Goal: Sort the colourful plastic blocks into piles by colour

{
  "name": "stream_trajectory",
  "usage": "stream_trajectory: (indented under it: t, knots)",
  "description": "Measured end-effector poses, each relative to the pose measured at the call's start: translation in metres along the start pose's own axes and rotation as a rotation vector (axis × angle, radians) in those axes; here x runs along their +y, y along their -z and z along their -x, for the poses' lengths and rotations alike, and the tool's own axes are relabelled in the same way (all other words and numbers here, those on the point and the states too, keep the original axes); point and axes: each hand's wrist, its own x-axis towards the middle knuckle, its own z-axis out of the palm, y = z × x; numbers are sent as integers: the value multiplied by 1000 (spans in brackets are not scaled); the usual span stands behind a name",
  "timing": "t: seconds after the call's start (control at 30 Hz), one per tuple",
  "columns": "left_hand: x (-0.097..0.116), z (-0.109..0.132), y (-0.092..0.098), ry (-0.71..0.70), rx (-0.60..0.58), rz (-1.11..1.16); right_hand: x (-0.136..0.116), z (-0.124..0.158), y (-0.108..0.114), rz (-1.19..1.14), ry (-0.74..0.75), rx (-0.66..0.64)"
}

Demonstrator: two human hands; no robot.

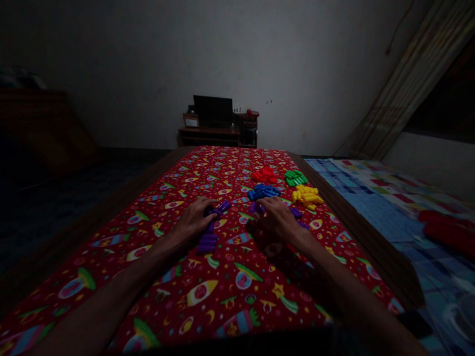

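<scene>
On the red patterned cloth [200, 291], my left hand [196, 217] curls its fingers round purple pieces [223, 206]. More purple pieces [207, 244] lie in a row just below that hand. My right hand [276, 215] is bent over a purple piece [254, 207] at its fingertips, beside the blue pile [263, 191]. Other purple pieces [296, 212] show to the right of this hand. Further off sit a red pile [264, 174], a green pile [296, 178] and a yellow pile [307, 196].
Beyond the far end of the cloth stands a low desk [210, 131] with a dark monitor [213, 111]. Checked bedding [356, 202] lies to the right, with a red cloth bundle [445, 230]. A curtain [393, 94] hangs at the right, and a wooden cabinet [40, 128] stands at the left.
</scene>
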Motion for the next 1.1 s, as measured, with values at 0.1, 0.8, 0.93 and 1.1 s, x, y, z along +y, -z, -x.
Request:
stream_trajectory:
  t: [0.1, 0.8, 0.93, 1.1]
  knots:
    - [-1, 1, 1, -8, 14, 20, 35, -1, 35, 109, -182, -110]
    - [-9, 50, -9, -86, -289, -298, 47, 2, 61, 154, -272, -194]
    - [-7, 20, -28, -55, -249, -265, 16, -3, 48, 137, -211, -196]
    - [5, -27, -42, -55, -197, -234, -7, -8, 26, 163, -103, -231]
